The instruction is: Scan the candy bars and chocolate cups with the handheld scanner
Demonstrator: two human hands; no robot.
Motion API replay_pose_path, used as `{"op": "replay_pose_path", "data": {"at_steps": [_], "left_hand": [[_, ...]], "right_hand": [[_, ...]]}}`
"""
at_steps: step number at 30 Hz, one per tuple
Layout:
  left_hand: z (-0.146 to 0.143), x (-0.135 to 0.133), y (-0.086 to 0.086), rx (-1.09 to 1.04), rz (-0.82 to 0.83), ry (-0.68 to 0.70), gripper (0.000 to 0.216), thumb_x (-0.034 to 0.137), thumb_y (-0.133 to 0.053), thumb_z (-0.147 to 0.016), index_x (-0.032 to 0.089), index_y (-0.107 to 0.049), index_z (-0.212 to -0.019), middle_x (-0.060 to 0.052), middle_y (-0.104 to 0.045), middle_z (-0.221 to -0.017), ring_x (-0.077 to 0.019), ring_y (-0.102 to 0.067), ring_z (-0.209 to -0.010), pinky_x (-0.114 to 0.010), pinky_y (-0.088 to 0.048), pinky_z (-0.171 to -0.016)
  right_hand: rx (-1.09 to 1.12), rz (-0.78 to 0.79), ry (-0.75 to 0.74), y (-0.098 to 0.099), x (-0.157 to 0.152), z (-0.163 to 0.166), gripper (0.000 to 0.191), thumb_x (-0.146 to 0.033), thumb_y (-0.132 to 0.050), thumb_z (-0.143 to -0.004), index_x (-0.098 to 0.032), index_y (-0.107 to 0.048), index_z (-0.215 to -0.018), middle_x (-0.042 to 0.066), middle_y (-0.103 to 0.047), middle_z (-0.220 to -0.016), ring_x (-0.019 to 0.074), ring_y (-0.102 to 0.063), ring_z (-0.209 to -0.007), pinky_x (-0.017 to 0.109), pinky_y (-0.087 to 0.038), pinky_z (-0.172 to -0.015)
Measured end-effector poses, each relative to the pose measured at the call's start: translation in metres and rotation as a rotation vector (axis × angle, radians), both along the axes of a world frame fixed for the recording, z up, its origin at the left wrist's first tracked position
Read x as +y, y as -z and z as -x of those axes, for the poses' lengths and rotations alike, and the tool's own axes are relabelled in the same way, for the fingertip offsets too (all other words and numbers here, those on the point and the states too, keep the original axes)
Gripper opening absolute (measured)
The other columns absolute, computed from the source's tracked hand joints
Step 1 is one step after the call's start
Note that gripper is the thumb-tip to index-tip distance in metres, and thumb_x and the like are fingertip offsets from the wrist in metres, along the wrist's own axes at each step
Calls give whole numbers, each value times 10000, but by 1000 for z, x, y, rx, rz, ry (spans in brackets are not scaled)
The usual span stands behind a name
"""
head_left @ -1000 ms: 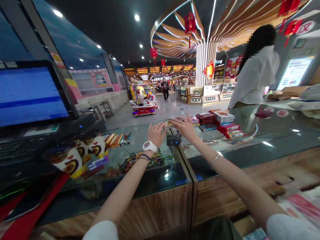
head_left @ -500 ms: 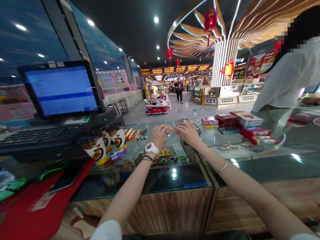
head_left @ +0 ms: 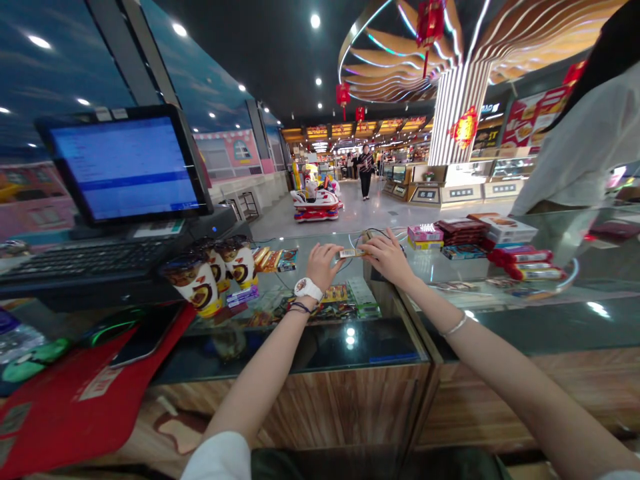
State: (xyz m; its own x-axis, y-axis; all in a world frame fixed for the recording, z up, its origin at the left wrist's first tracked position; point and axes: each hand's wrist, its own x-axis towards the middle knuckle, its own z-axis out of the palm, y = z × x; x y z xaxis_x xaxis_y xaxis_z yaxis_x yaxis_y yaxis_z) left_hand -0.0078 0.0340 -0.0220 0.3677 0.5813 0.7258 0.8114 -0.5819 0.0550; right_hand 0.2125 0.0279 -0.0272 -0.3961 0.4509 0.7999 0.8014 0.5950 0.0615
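Observation:
Both my hands reach out over the glass counter (head_left: pixel 500 320). My left hand (head_left: pixel 323 265), with a white watch on its wrist, and my right hand (head_left: pixel 389 257), with a thin bracelet, pinch the two ends of a small flat packet (head_left: pixel 351 253) between them, a little above the glass. A dark scanner-like device with a cable sits just behind my right hand, mostly hidden.
A blue-lit monitor (head_left: pixel 125 163) and keyboard (head_left: pixel 85 260) stand at the left, with cups (head_left: pixel 193 283) and snack bars (head_left: pixel 273 259) beside them. Stacked boxes (head_left: pixel 470 240) lie at the right. A person in white (head_left: pixel 580 147) stands beyond the counter. A red mat (head_left: pixel 75 393) lies near left.
The view has swung left and settled, bringing the monitor into fuller sight. My two hands stay together on the small packet and have drawn slightly apart along it.

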Motion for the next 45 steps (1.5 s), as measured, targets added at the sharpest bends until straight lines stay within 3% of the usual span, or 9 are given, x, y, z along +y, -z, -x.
{"op": "replay_pose_path", "data": {"at_steps": [9, 13, 16, 19, 24, 29, 33, 45], "left_hand": [[-1, 2, 1, -4, 32, 6, 170, 305, -617, -902, 258, -664, -1058, -25, -728, -1068, -199, -648, -1064, -431, -340, -1152], [1, 3, -1, -22, 31, -12, 164, 291, -630, -891, 257, -676, -1045, -25, -738, -1053, -200, -656, -1047, -425, -343, -1149], [5, 7, -1, -46, 33, -42, 162, 290, -650, -875, 267, -682, -1032, -23, -744, -1044, -212, -659, -1050, -435, -353, -1139], [10, 14, 0, -75, 32, -67, 148, 305, -657, -870, 268, -680, -1011, -23, -747, -1028, -219, -665, -1050, -451, -360, -1130], [13, 20, 3, -86, 10, -86, 144, 309, -647, -880, 258, -674, -1012, -26, -747, -1025, -206, -672, -1031, -441, -361, -1127], [13, 17, 2, -79, 14, -81, 144, 304, -647, -880, 258, -674, -1014, -22, -746, -1034, -205, -669, -1031, -442, -361, -1128], [13, 14, 0, -94, 27, -82, 138, 298, -659, -867, 257, -672, -998, -19, -746, -1031, -209, -667, -1028, -449, -358, -1129], [16, 19, 3, -88, 16, -97, 127, 289, -649, -874, 254, -672, -995, -19, -741, -1014, -205, -663, -1022, -434, -357, -1129]], "right_hand": [[-20, 23, 5, 1, 1, -2, 279, -233, -566, -926, -291, -677, -1176, 36, -702, -1034, 248, -590, -1074, 605, -149, -1216], [-3, 49, -55, -6, 3, -10, 337, -253, -592, -911, -275, -639, -1244, 44, -693, -1160, 248, -593, -1139, 581, -200, -1206], [65, 110, -109, -13, 11, -34, 396, -279, -592, -903, -245, -601, -1297, 74, -663, -1264, 259, -592, -1186, 539, -325, -1154], [125, 219, -113, -11, 25, -70, 355, -186, -525, -891, -207, -651, -1223, 90, -707, -1180, 263, -635, -1128, 469, -476, -1024], [-1, 486, -100, 13, 45, -112, 568, 7, -548, -669, -203, -684, -1179, 67, -726, -1171, 248, -672, -1086, 398, -522, -970], [-48, 630, -176, 30, 51, -106, 686, 36, -545, -615, -205, -654, -1248, 60, -731, -1171, 207, -708, -972, 335, -552, -889], [-73, 611, -267, 34, 52, -96, 629, 21, -557, -623, -201, -684, -1197, 70, -723, -1193, 242, -671, -1098, 384, -520, -957], [-93, 551, -302, 33, 47, -89, 572, 6, -526, -633, -180, -707, -1142, 82, -740, -1140, 241, -682, -1064, 371, -519, -942]]}}
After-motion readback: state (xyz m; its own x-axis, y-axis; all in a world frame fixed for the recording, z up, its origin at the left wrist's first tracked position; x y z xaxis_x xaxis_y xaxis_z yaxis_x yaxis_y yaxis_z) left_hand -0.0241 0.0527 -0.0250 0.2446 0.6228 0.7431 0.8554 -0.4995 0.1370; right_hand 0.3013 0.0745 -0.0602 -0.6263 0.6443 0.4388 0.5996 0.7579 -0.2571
